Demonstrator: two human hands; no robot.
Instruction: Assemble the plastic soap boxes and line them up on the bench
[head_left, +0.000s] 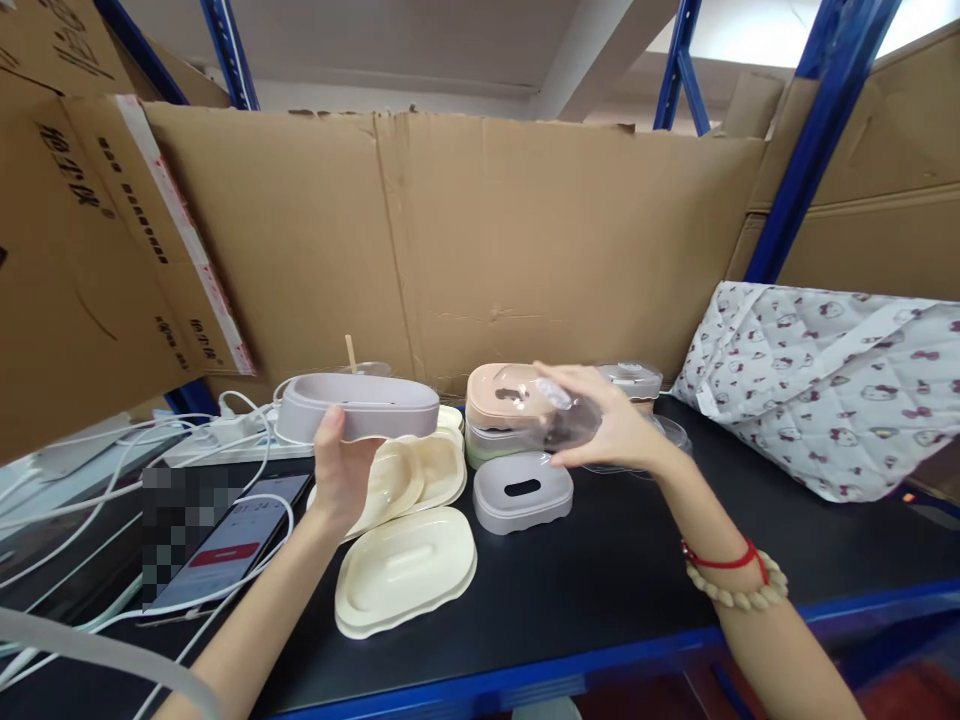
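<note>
Left hand [343, 478] clasps grey box [379, 408], left of slotted lid [523, 510]: looks light, stiff; grab sides. Right hand [616, 415] holds clear cover [576, 425], up-right of lid: maybe slippery; pinch rim.

Blur smears the clear plastic piece [574, 422] in the right hand [615, 425], the grey box [390, 412] hides most fingers of the left hand [343, 480], pixelation covers something beside the phone [240, 540], and the right edge crops the patterned bag [825, 390].
</note>
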